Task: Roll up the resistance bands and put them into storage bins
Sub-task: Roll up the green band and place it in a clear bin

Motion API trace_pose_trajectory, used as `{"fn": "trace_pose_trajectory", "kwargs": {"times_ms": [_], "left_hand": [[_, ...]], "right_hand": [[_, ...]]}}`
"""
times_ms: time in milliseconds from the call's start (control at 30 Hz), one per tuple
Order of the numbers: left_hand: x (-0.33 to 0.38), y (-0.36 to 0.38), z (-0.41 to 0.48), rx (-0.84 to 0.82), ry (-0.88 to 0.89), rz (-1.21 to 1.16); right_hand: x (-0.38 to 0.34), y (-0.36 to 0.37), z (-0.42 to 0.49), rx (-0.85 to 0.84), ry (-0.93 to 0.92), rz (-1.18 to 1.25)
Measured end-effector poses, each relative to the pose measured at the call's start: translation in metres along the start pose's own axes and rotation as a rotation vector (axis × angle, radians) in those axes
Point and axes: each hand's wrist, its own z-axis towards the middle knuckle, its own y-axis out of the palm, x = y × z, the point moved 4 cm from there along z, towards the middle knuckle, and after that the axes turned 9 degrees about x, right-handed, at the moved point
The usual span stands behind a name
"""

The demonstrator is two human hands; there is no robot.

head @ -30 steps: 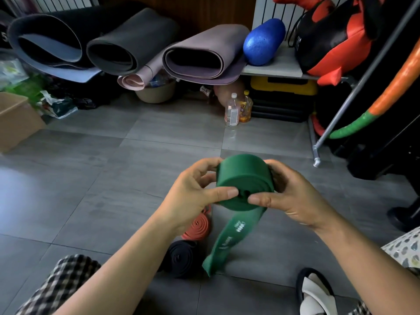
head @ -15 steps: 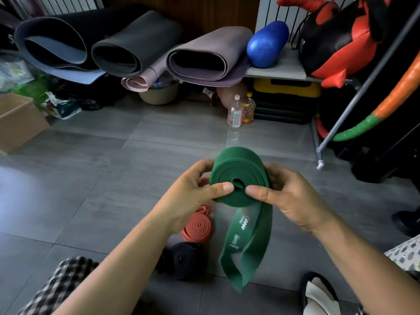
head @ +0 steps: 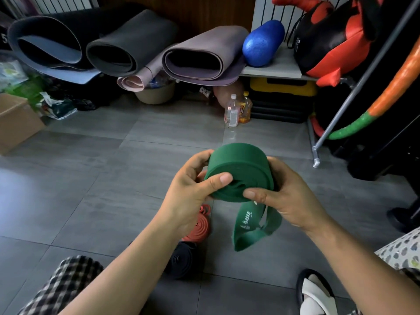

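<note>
Hands are meeting in the middle of the head view around a green resistance band (head: 238,164), most of it wound into a thick roll that is being held in the air above the grey tiled floor (head: 91,178). The left hand (head: 193,189) is gripping the roll from its left side, fingers curling behind it and the thumb pressing flat across the spiral face. The right hand (head: 293,196) is cupping the right side, its thumb lying on the lower edge of the face, where the unrolled tail (head: 247,226) is leaving the roll and hanging down in a short loop with white print on it. On the floor beneath the left forearm, an orange band (head: 200,226) and a black band (head: 181,258) are lying already coiled, just beside each other. A white sandal (head: 316,294) is showing at the lower right. Along the far wall, three rolled exercise mats (head: 127,42) are lying side by side, with a blue foam roller (head: 261,44) resting on a pale shelf (head: 279,64) to their right. Two plastic bottles (head: 231,110) are standing on the floor below that shelf, near a yellow-lidded box (head: 281,87), a beige tub (head: 156,94) is sitting under the mats, and a cardboard box (head: 16,121) is sitting at the far left.
</note>
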Motion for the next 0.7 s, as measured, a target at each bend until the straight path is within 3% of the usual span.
{"fn": "trace_pose_trajectory", "kwargs": {"times_ms": [67, 133, 233, 333, 467, 600, 700], "left_hand": [[-0.003, 0.002, 0.0, -0.007, -0.061, -0.015], [-0.001, -0.001, 0.001, -0.083, -0.037, 0.149], [0.007, -0.004, 0.002, -0.218, 0.162, 0.524], [0.01, 0.001, -0.001, -0.101, 0.356, 0.638], [0.013, -0.001, -0.002, 0.076, 0.344, 0.46], [0.026, -0.012, 0.001, 0.183, 0.208, 0.094], [0.038, -0.026, 0.002, 0.277, 0.212, -0.017]], "right_hand": [[0.002, -0.003, 0.003, 0.004, 0.021, -0.009], [0.003, -0.005, 0.004, -0.032, 0.046, -0.035], [0.005, 0.002, 0.002, -0.093, 0.045, -0.197], [0.005, 0.018, 0.001, -0.12, 0.05, -0.16], [0.013, 0.022, -0.001, -0.149, 0.14, 0.088], [0.047, 0.012, -0.012, -0.326, 0.286, -0.119], [0.075, 0.01, -0.026, -0.456, 0.346, -0.305]]}}
